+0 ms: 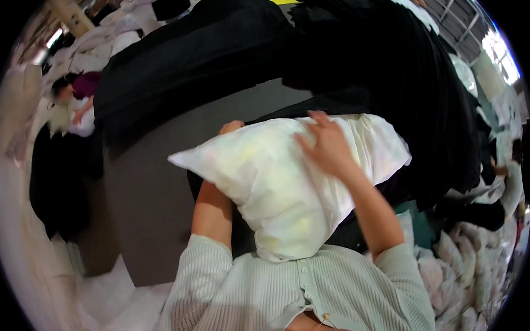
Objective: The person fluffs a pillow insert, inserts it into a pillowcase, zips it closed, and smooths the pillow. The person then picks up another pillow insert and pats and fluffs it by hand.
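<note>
A plump white pillow (277, 182) lies in front of my chest, its pointed left corner sticking out to the side. My left forearm passes behind it, and my left hand (231, 126) shows only in part at the pillow's far edge; its fingers are mostly hidden. My right hand (324, 142) is over the pillow's upper right part, fingers spread and slightly blurred. Whether it presses on the fabric I cannot tell. Black cloth (327, 104) shows just beyond the pillow's far edge and also beneath it.
A dark grey tabletop (155, 192) extends to the left. Across its far side lies a stack of black fabric (203, 57), with a larger black pile (390, 73) at the right. Several filled white bags (455, 258) lie lower right. Another person (82, 102) is at far left.
</note>
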`<state>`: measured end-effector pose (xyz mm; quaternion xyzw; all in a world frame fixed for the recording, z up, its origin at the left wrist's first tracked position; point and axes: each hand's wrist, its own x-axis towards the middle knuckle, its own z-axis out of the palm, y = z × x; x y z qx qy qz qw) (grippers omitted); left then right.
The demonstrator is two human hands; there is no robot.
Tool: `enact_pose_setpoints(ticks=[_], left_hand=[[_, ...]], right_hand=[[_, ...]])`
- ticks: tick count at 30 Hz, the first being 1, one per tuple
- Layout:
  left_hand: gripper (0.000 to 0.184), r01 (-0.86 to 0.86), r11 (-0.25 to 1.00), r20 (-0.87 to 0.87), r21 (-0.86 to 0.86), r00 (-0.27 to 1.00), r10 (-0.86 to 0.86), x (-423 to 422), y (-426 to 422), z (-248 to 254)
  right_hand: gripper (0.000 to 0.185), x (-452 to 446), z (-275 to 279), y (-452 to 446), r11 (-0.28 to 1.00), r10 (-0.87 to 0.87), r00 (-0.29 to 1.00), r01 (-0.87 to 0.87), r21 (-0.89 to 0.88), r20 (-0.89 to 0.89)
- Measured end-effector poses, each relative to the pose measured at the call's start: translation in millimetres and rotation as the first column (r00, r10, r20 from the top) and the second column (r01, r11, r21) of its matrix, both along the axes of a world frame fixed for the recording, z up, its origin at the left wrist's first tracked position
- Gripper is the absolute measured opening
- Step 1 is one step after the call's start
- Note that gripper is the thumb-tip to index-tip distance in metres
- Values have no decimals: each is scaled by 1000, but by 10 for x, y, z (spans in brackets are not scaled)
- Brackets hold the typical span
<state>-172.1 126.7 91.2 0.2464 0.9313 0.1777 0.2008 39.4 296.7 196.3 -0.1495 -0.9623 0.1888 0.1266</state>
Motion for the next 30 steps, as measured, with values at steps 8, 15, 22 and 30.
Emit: enact_pose_setpoints(ticks=[8, 15, 22, 30], left_hand=[[29, 83, 996, 63, 24, 994, -85, -111, -30, -288], [25, -313, 634, 390, 708, 920, 18, 543, -336, 3], [35, -73, 497, 7, 865, 991, 134, 1055, -307, 552], [31, 470, 537, -561, 701, 828, 9, 1308, -525, 548]], right_hand=[[92, 71, 203, -730, 962, 273, 935, -270, 43, -225], [66, 166, 350, -414, 948, 292, 935, -255, 190, -202], [46, 290, 555, -786, 745, 268, 846, -485, 458, 461], [16, -65, -968, -958, 575, 567, 820, -464, 673, 80]])
